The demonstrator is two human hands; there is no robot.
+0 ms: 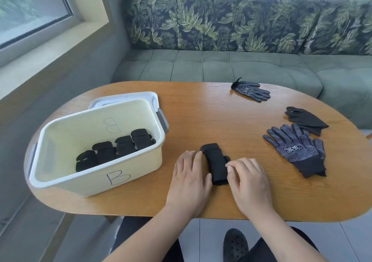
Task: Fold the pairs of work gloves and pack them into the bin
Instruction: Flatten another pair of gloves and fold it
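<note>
On the folded gloves [217,164], left hand [189,178] rests flat, right hand [248,182] grips with curled fingers

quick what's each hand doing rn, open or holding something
Left hand: open, straight fingers against the folded gloves.
Right hand: fingers curled on the folded gloves' edge.

Oval wood-grain table [201,111] lies under the fingers [189,157]. Beyond the fingertips: grey-green tufted sofa seat [221,64] with dark leaf-print back cushions [221,20]. Far left of the fingers: pale-framed window [30,10]. Back from them, toward the wearer: black perforated clog [234,245] on white floor tiles [209,241].
</note>
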